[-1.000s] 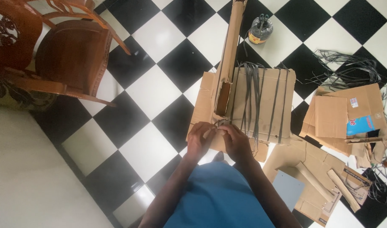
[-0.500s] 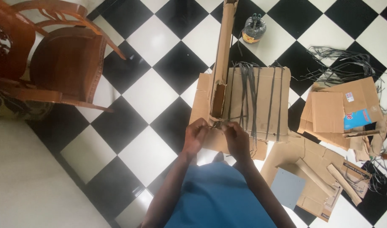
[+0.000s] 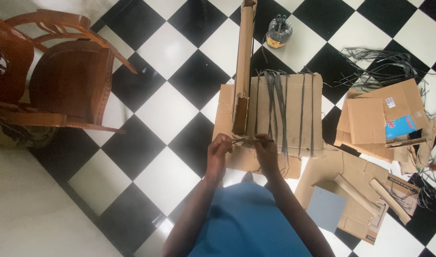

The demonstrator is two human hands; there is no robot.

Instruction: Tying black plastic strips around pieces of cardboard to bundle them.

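Together, a thin grey strip (image 3: 244, 140) is pinched between the closed left hand (image 3: 218, 151) and right hand (image 3: 267, 151) at the cardboard panel's (image 3: 294, 114) near edge, on the checkered floor (image 3: 165, 109).

Single head cam, top-down, looking steeply at the checkered floor (image 3: 170, 114).

Only one view, so no overlap with any other. It looks down past the person's blue-clad torso at bottom centre; left hand (image 3: 219, 151) and right hand (image 3: 267, 151) sit just below frame centre, at arm's reach. Mid range: frame runs from the wooden chair (image 3: 61, 76) at the left edge to the cardboard scraps (image 3: 379, 119) at the right edge. Far side of the floor is up.
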